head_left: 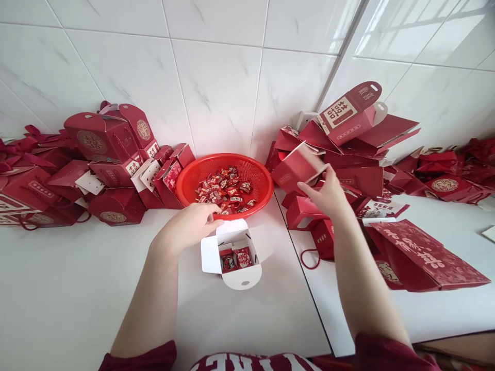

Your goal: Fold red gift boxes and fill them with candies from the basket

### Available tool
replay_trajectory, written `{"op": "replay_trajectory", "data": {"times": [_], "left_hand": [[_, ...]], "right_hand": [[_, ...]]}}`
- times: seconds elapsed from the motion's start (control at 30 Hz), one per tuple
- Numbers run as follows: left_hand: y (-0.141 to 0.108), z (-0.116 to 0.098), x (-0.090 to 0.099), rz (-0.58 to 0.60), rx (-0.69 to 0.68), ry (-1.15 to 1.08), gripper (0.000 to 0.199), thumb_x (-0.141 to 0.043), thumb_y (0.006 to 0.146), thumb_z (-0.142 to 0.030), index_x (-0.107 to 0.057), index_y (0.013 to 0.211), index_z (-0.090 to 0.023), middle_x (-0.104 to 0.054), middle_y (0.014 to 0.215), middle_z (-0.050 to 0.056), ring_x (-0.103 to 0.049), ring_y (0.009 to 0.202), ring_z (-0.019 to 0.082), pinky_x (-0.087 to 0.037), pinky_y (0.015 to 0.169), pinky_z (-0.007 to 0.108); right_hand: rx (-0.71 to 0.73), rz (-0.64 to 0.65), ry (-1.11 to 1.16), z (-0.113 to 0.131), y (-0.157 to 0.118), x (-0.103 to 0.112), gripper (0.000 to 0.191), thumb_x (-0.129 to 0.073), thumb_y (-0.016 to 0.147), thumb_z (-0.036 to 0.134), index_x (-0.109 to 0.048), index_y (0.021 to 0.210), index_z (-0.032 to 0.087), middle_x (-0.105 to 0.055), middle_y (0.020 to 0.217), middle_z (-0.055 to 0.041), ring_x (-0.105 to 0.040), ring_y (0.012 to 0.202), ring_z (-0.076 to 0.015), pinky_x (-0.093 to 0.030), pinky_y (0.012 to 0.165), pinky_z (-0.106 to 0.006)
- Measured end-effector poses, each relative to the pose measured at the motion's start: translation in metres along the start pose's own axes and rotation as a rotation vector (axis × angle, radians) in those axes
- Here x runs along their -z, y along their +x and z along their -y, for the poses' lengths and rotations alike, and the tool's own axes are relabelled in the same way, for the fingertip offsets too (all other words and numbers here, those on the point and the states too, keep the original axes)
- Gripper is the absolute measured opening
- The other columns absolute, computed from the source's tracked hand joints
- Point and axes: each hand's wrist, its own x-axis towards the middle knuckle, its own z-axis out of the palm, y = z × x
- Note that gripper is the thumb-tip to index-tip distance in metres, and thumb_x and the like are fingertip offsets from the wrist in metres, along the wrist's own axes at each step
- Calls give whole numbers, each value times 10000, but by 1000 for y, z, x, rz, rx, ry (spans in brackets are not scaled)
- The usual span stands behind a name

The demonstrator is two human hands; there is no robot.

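My left hand (pixel 191 224) is at the front rim of a red plastic basket (pixel 266 180), thumb and forefinger apart, with the other fingers partly hidden. Wrapped candies (pixel 228 188) lie heaped in the basket. Just below that hand an open gift box (pixel 242 277) stands on the table, its white flaps folded outward; small red packets (pixel 243 257) show inside. On the right, my right hand (pixel 327 193) grips a red gift box (pixel 296 170) by its near right edge. This box is tilted, in front of the pile of boxes.
Red gift boxes (pixel 116 203), some with cord handles, are stacked on the left. More red boxes (pixel 348 113) pile up on the right against the tiled wall (pixel 220 93). A large red box (pixel 429 255) lies at the right. A dark seam (pixel 305 281) divides the white tabletop.
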Motion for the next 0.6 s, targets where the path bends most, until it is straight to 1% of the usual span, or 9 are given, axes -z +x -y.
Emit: {"op": "replay_trajectory", "data": {"times": [0.07,0.13,0.17,0.23,0.3,0.37,0.47,0.53,0.6], "left_hand": [[-1,4,3,-11,13,-3,370,-506,889,-463,-682,1150,-267,-741,975,23,-683,812,202,-460,611,261],[-1,9,5,-26,28,1,354,-504,896,-456,-687,1137,-272,-741,981,16,-682,825,200,-457,616,262],[-1,12,6,-36,36,6,347,-504,899,-448,-690,1132,-272,-741,984,14,-682,833,200,-457,621,263],[2,19,7,-54,49,23,338,-501,904,-428,-695,1130,-269,-742,988,11,-681,849,201,-457,633,267],[5,24,6,-71,54,36,334,-496,907,-408,-700,1130,-265,-743,988,10,-680,853,201,-455,639,271],[8,27,4,-79,50,37,323,-497,904,-384,-710,1116,-266,-746,982,7,-679,846,199,-453,641,272],[13,26,2,-56,38,40,293,-508,891,-354,-740,1051,-273,-754,955,6,-679,826,198,-445,635,271],[14,25,1,-39,34,57,279,-519,882,-341,-756,1014,-276,-758,948,7,-680,822,200,-443,644,273],[16,23,0,-38,38,74,277,-521,877,-326,-765,1001,-279,-761,964,5,-680,834,200,-446,663,276]], "right_hand": [[-61,-4,-3,12,9,-23,1027,-674,775,527,-154,1563,122,-370,1502,-285,-552,1240,-420,-448,1012,-608],[-103,-40,-10,21,11,-38,993,-645,794,483,-108,1572,178,-325,1523,-276,-627,1112,-416,-485,921,-645],[-108,-75,-34,25,10,-42,957,-632,801,469,-120,1569,216,-301,1539,-259,-638,1078,-419,-499,870,-662],[-105,-140,-91,30,9,-48,872,-616,811,450,-187,1547,263,-281,1556,-221,-617,1101,-434,-517,803,-665],[-75,-180,-96,33,9,-51,788,-599,830,440,-256,1517,265,-328,1530,-201,-593,1141,-420,-533,790,-636],[7,-177,-40,36,8,-53,689,-569,865,433,-321,1485,262,-415,1463,-180,-601,1134,-366,-551,802,-575],[232,-54,31,45,9,-58,541,-550,902,407,-443,1409,251,-524,1364,-136,-584,1165,-302,-542,892,-485],[370,100,20,55,13,-64,460,-558,907,386,-520,1341,239,-567,1327,-117,-544,1227,-288,-497,988,-458],[429,277,-24,67,22,-75,481,-595,886,395,-529,1332,228,-564,1350,-116,-505,1280,-290,-449,1050,-458]]}}
